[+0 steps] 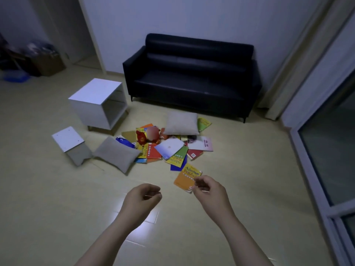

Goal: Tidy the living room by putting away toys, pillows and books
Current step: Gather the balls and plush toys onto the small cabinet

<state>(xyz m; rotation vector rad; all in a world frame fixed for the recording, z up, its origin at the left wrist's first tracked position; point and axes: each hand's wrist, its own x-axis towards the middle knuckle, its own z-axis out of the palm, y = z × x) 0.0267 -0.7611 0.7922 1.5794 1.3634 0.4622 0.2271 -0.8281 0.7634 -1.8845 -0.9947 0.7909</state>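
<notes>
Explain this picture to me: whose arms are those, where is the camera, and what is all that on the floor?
There is no machine here. A person wears a wide-angle camera on the head, looking forward and down, so you see their own arms. The left hand and right hand are held out in front, fingers loosely curled, holding nothing. On the floor, in front of a black sofa, lies a heap of books with a red plush toy on it. There is a grey pillow near the sofa and a second grey pillow to the left. An orange book lies apart, nearest the person, partly hidden behind the right hand. A white open cabinet stands to the left, with a loose white panel near it.
</notes>
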